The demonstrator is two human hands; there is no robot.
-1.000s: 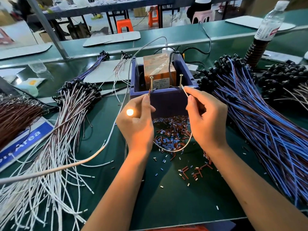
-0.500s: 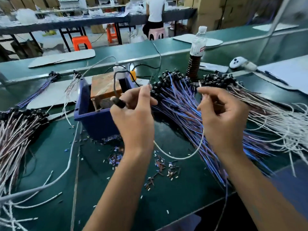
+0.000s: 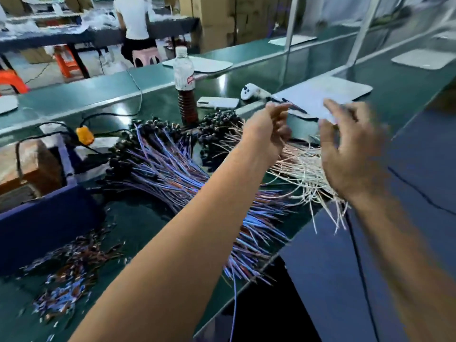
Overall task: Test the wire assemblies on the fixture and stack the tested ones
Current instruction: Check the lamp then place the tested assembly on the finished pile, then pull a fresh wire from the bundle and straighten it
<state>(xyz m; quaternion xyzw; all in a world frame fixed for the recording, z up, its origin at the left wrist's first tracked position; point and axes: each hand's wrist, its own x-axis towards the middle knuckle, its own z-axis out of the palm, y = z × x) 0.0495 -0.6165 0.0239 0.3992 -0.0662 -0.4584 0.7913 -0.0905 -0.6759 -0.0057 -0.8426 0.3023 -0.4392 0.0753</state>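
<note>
Leftmost, a dark blue bin (image 3: 49,213) stood on the green bench (image 3: 148,228), with a brown box (image 3: 24,164) inside it and black cables (image 3: 61,129) running over its rim past an orange plug (image 3: 84,135). Below the bin, a scatter of small cut wire bits (image 3: 66,275) lay on the bench top. Next, a fanned heap of blue and purple wires (image 3: 177,174) with black ends pointed toward the far side, its loose tips reaching past the near bench edge. Behind that heap, a plastic bottle (image 3: 184,77) with dark liquid in its lower part stood upright, and a flat white box (image 3: 218,102) and a white controller (image 3: 250,91) lay further back. Then, a heap of white wires (image 3: 301,169), also with black ends, lay just right of the blue heap, tips hanging over the edge. The left hand (image 3: 269,134) was above this white heap, fingers curled inward; whether they pinched a wire could not be told through the blur. The right hand (image 3: 350,149) hovered above the same heap, fingers spread and loosely bent, holding nothing visible. A white board (image 3: 328,92) lay behind both hands. At the far back a person (image 3: 133,23) sat at another table.
</note>
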